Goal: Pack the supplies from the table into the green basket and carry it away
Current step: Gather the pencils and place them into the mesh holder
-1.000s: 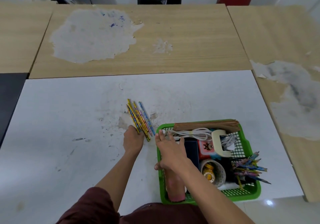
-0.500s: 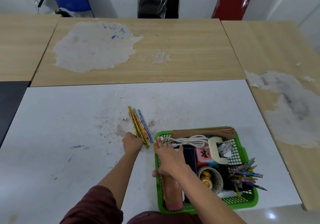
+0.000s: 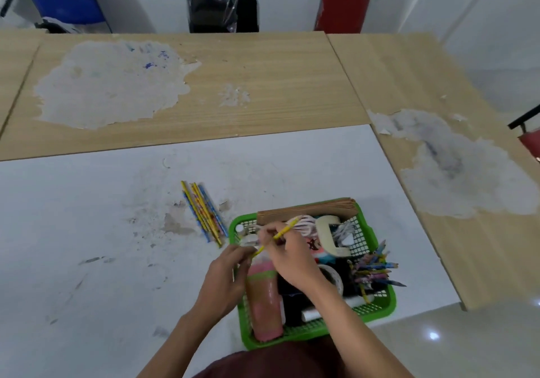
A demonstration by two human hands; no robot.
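Basket (image 3: 380,310) is packed nearly full: bottle (image 3: 264,304) along the left wall, paper stack (image 3: 306,212) against the far wall, cable (image 3: 306,225) just in front of it, pens (image 3: 374,269) piled at the right wall, some poking over the rim. Access from above over the left half is blocked by left hand (image 3: 228,278) and right hand (image 3: 289,258), a pencil (image 3: 277,234) held between them. Loose pencils (image 3: 204,214) lie just left of the basket. Bare white table (image 3: 73,231) is open left of and beyond them.
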